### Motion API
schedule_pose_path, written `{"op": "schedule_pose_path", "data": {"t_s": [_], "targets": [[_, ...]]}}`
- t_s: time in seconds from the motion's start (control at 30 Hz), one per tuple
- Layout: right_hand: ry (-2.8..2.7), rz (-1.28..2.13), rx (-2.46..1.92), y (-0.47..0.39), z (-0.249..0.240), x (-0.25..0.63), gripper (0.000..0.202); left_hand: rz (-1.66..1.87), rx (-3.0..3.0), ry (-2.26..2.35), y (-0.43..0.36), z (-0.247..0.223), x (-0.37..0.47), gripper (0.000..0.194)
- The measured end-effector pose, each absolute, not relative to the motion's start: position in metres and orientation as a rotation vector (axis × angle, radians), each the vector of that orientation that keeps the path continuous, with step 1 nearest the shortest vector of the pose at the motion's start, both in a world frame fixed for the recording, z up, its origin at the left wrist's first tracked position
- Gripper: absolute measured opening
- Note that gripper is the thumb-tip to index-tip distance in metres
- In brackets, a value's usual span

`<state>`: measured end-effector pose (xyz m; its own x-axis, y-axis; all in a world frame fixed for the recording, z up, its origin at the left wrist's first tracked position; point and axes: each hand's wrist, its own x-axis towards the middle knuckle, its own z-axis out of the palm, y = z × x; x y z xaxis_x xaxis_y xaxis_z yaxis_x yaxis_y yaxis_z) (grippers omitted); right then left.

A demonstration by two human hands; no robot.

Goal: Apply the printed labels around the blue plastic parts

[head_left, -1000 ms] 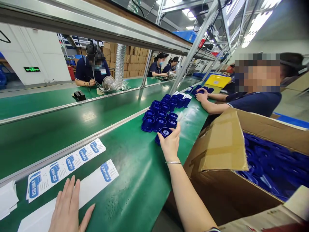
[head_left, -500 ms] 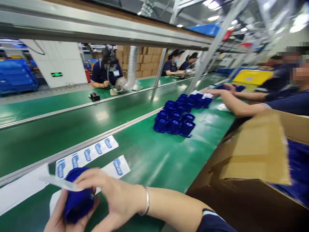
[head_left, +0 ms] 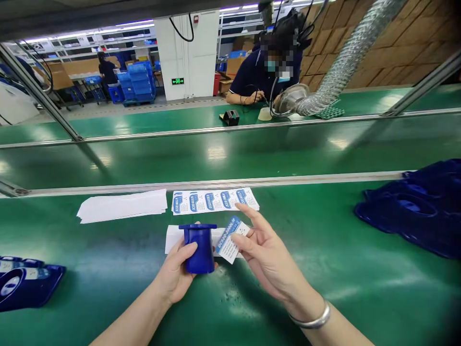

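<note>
My left hand [head_left: 176,274] is closed around a dark blue plastic cup-shaped part [head_left: 201,252], its flat flange on top. To the right of the part, my right hand [head_left: 272,257] pinches a small blue-and-white printed label [head_left: 232,240] between thumb and fingers. The label hangs tilted, its left edge close to the part; I cannot tell if they touch. Behind my hands lies a white backing strip [head_left: 173,238], partly covered by the part. Just beyond it is a sheet of printed labels [head_left: 216,201].
White paper strips [head_left: 122,206] lie at the back left of the green worktop [head_left: 108,298]. Blue plastic parts [head_left: 410,206] sit at the right, and another group [head_left: 36,283] at the left. Across the line, a co-worker [head_left: 266,72] sits near a silver duct [head_left: 349,62].
My view has swung left from the row of blue parts to face the bench. My right hand has moved apart from the blue part, and its label now shows the printed side.
</note>
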<state>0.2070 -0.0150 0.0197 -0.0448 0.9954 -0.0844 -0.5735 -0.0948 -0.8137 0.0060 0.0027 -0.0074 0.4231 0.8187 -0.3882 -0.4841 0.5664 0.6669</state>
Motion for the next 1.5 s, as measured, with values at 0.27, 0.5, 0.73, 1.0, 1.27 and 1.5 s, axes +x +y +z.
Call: {"op": "schedule_pose_path", "data": {"t_s": [0.27, 0.5, 0.73, 1.0, 1.27, 1.5], "targets": [[-0.688, 1.603, -0.859, -0.024, 0.02, 0.2, 0.031, 0.908, 0.603, 0.86, 0.002, -0.002, 0.009, 0.071], [-0.801, 1.658, -0.934, -0.03, 0.001, 0.195, 0.034, 0.905, 0.712, 0.838, -0.003, -0.003, 0.013, 0.06], [-0.749, 1.673, -0.979, -0.032, -0.006, 0.193, 0.035, 0.872, 0.724, 0.821, -0.006, -0.004, 0.014, 0.064], [-0.706, 1.676, -1.005, -0.031, -0.006, 0.194, 0.035, 0.777, 0.681, 0.85, -0.009, 0.002, 0.013, 0.066], [-0.696, 1.673, -1.043, -0.033, -0.008, 0.192, 0.037, 0.802, 0.654, 0.841, -0.009, 0.0, 0.014, 0.066], [-0.657, 1.693, -1.033, -0.034, -0.008, 0.191, 0.036, 0.799, 0.655, 0.834, -0.01, -0.001, 0.015, 0.07]]}}
